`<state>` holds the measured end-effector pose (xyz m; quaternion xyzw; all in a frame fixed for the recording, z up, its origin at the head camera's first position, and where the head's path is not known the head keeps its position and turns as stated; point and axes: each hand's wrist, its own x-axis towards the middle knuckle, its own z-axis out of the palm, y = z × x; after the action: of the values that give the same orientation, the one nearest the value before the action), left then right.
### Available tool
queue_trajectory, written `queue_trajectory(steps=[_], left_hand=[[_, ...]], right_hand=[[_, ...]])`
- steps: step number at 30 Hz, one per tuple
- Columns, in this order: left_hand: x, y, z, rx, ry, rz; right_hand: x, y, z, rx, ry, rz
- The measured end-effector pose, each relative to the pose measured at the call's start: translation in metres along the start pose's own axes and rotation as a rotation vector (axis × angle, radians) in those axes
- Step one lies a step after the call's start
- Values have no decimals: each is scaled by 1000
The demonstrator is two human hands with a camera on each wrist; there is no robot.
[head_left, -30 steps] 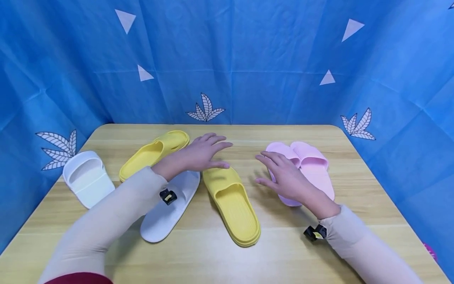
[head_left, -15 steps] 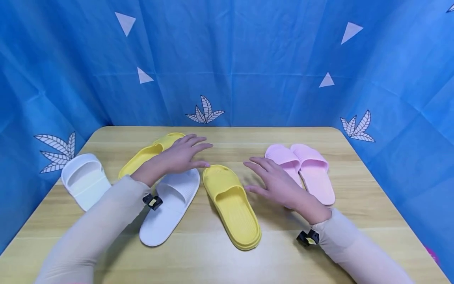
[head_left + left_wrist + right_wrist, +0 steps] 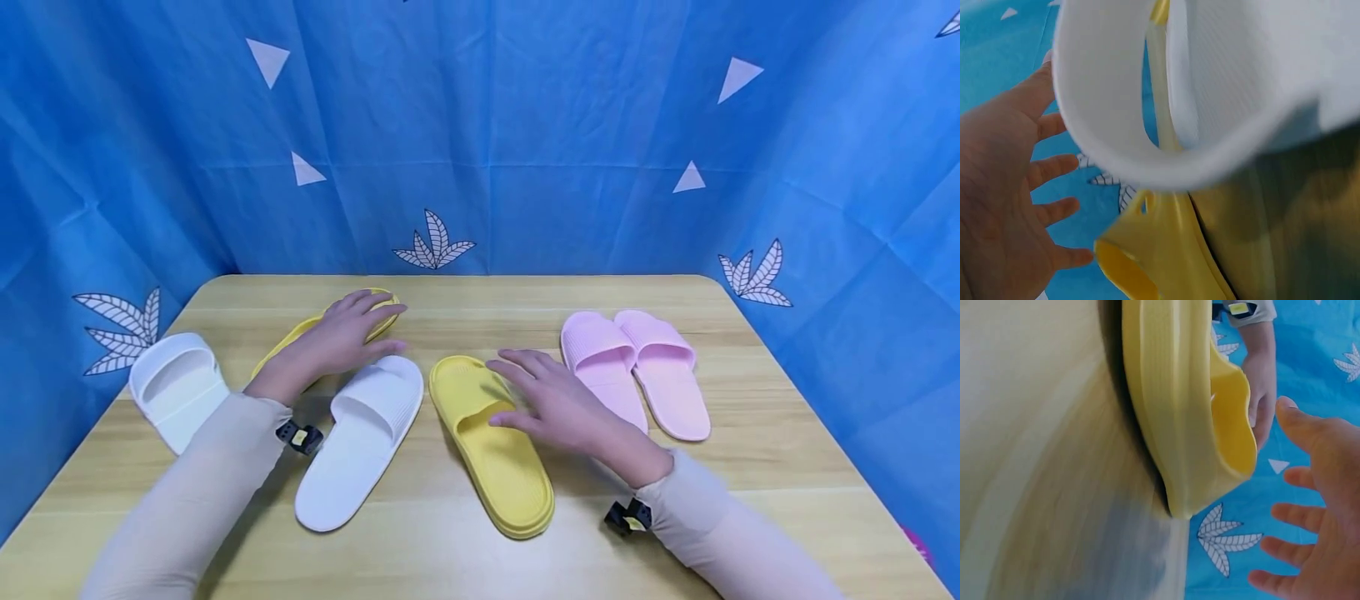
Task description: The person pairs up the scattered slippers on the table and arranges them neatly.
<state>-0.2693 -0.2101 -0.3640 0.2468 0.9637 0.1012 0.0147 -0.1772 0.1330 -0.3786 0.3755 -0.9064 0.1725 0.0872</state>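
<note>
My left hand [image 3: 341, 337], fingers spread and holding nothing, hovers over the far yellow slipper [image 3: 287, 340] and covers much of it in the head view. Just to its right lies a white slipper [image 3: 348, 467], whose strap looms close in the left wrist view. With fingers spread, my right hand [image 3: 558, 404] is above the right edge of the near yellow slipper [image 3: 510, 475]. A gap shows between that hand [image 3: 1329, 506] and the same yellow slipper [image 3: 1172, 406] in the right wrist view.
Two pink slippers [image 3: 596, 350] lie side by side at the right. Another white slipper [image 3: 176, 383] sits at the left, partly behind the left sleeve. The wooden table [image 3: 420, 558] is bounded by blue patterned curtains [image 3: 555, 108].
Both hands have moved left and a little nearer. The left went from beside the white slipper to over the far yellow one; the right left the pink slippers. The slippers stay put.
</note>
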Motion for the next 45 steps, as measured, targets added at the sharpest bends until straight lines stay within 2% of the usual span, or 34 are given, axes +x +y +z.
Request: queue_trajectory(steps=[12,26,33,38,45], left_hand=[[-6,-28,5,-28,9,-87],[-13,-56,11,-33,43,-113],[-17,-64,14,-57,41,-134],[-18,-67,15,-70,66,-115],[-17,-68,18,-98,33,-110]], right_hand=[[5,-16,12,20,-73,34],[6,-29,22,-44,-142,-18],[7,-33,23,-52,-149,-32],[8,-35,25,-84,-144,-47],[8,-38,25,-115,-169,-56]])
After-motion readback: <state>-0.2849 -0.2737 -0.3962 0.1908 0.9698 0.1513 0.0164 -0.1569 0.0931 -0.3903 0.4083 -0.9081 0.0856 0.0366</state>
